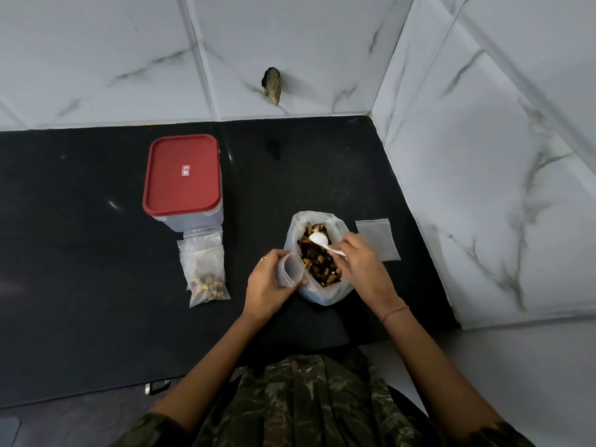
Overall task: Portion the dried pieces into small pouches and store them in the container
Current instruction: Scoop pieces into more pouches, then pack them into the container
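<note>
Clear, flimsy small plastic pouch (288, 270) is probably needing rim support, left hand (267, 285) gripping its mouth, right hand (362, 264) pinching white plastic spoon (319, 240).

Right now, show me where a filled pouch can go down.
Bare counter left of the red-lidded container and filled pouches, and behind the open bag toward the wall. Crowded around the bag: left hand, right hand, empty pouches.
</note>
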A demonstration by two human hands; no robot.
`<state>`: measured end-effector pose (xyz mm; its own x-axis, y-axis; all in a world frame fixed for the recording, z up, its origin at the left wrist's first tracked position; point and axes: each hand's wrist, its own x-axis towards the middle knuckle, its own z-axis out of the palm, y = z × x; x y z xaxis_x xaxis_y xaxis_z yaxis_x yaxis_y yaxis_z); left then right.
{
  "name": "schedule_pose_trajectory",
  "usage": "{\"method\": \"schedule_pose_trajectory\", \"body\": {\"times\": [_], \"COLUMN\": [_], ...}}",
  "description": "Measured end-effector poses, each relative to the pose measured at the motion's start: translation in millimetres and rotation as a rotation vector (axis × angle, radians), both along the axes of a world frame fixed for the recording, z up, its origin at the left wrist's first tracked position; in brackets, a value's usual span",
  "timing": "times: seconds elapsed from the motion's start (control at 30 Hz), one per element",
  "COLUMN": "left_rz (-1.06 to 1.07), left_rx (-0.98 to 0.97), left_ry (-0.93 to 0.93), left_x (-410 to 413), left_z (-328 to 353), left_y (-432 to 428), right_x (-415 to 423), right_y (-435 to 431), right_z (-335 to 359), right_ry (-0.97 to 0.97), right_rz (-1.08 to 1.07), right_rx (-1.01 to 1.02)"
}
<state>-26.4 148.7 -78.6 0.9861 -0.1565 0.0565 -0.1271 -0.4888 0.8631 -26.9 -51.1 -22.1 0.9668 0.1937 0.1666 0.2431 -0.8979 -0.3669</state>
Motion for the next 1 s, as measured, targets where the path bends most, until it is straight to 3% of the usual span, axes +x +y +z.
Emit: {"method": "schedule_pose_trajectory", "body": {"times": [0.33, 0.67, 1.0], "left_rz": [-0.008, 0.015, 0.031], "left_rx": [0.004, 0.046, 0.027], "left_ry": [-0.014, -0.025, -0.024], "left_x": [0.4, 0.1, -1.7], "left_z": [-0.7, -2.0, -2.4], "left_y": [-0.2, -5.6, -6.3], "right_x": [41.3, 11.2, 26.9], "right_y": [-1.3, 3.0, 3.8], "right_z": [5.4, -2.2, 3.8], "right_ry": [0.073, 0.13, 0.073], "right_rz": [-0.057, 0.064, -0.058], "right_rx": [-0.071, -0.229, -0.1]}}
